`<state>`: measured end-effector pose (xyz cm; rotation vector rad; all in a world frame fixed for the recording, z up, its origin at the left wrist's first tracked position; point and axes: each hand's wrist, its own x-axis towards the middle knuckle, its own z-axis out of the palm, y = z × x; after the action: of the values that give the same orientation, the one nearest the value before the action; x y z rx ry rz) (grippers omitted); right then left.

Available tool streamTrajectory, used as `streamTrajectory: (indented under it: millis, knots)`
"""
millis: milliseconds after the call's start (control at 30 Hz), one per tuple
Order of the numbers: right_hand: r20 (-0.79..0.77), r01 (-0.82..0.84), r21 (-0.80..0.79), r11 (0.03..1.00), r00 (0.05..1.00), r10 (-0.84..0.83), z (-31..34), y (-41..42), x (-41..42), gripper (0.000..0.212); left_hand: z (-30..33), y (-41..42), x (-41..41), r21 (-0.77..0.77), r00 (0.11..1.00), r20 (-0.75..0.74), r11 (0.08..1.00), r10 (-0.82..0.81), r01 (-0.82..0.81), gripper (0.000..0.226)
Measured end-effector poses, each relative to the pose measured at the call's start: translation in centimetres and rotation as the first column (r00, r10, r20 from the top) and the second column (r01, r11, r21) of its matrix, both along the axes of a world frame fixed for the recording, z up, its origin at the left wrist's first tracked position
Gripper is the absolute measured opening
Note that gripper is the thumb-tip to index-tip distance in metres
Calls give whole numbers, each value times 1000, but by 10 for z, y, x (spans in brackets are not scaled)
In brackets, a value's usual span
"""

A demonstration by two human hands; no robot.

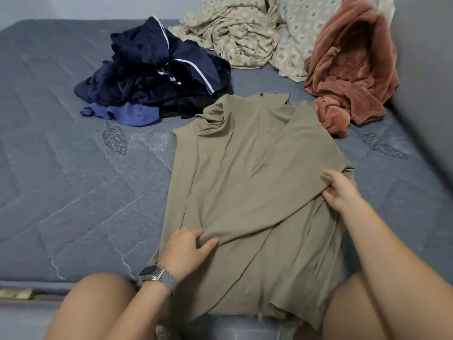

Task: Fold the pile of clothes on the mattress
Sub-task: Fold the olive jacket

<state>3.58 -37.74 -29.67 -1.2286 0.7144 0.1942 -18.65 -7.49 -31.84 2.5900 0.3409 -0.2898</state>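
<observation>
Shirt: the olive shirt (247, 182) lies spread on the grey mattress (61, 168) straight in front of you, collar away from you, hem hanging over the near edge by your knees.
Left grip: your left hand (188, 249) pinches a fold of the shirt near its lower left side, thumb on top of the cloth.
Right grip: your right hand (340, 190) holds a bunched fold at the shirt's right edge, fingers curled into the fabric.
Feel: judge it thin, light and limp; it drapes in soft creases and will not keep a line unless you lay it flat.
Where to hold: take it at edges and seams, both sides at the same height, so the fold falls straight rather than sagging in the middle.
Slip: the knit looks smooth, so it may slide on the quilted mattress; press it down after each fold.
Waiting: the dark blue pile (157, 82) sits just beyond the collar, the patterned sheet (245, 38) behind it, and the rust fleece robe (353, 69) to the right, its lower end near the shirt's shoulder.
</observation>
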Motion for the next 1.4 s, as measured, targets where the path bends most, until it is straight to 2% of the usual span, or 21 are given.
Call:
streamTrajectory:
  millis: [67,167,200,300,433,533,667,767,833,867,933,1000,1033,1100,1200,1300,1367,1400]
  knots:
    - [34,-51,25,998,998,50,-3,-4,19,22,3,-7,12,-50,1000,26,999,-3,4,51]
    - [85,-191,62,980,979,186,-5,-6,42,70,5,-12,30,-82,995,95,997,4,3,40]
    - [100,-217,66,974,973,209,-5,-5,49,72,4,-12,37,-91,994,112,996,3,7,39]
    - [165,-147,136,980,978,124,-10,-4,73,47,0,-10,52,-118,984,174,993,33,-12,37]
    - [233,-83,361,929,972,-3,-15,-12,95,37,-5,-10,62,-106,974,194,990,115,-95,16]
    - [218,-23,413,910,973,-74,-19,-27,103,35,-5,-13,64,26,982,157,994,102,-107,14]
    - [115,-77,233,969,992,51,-32,-41,107,64,0,-19,64,143,980,168,981,104,-128,18]
    - [61,-64,74,995,996,60,-33,-37,101,56,1,-13,64,45,952,271,986,143,-161,12]
    - [65,-53,-161,986,996,64,-27,-27,84,61,4,-1,68,34,924,319,972,212,-234,13]
    - [85,-45,-329,943,993,78,-23,-21,73,64,7,7,72,65,919,306,958,248,-280,20]
    - [91,-79,-637,767,980,177,-12,-7,48,69,14,24,83,175,935,154,923,318,-343,40]
    - [71,-138,-834,535,933,352,3,17,20,80,18,43,92,268,946,-30,915,322,-302,52]
    - [102,-129,-887,442,882,461,11,33,6,81,18,51,96,265,950,-78,924,304,-274,54]
    - [164,-90,-941,325,721,673,13,65,-11,73,17,63,100,153,954,-85,950,286,-271,53]
    - [85,-163,-969,188,491,867,9,115,-12,56,15,71,105,-114,930,1,924,368,-365,47]
    - [-35,-227,-974,28,272,962,25,173,12,42,15,78,113,-249,867,97,856,488,-454,43]
    - [-53,-202,-979,-15,181,982,32,217,39,40,12,86,119,-295,864,90,842,495,-451,41]
    - [-44,-190,-982,-12,168,985,36,240,52,40,7,90,122,-326,864,74,831,497,-450,37]
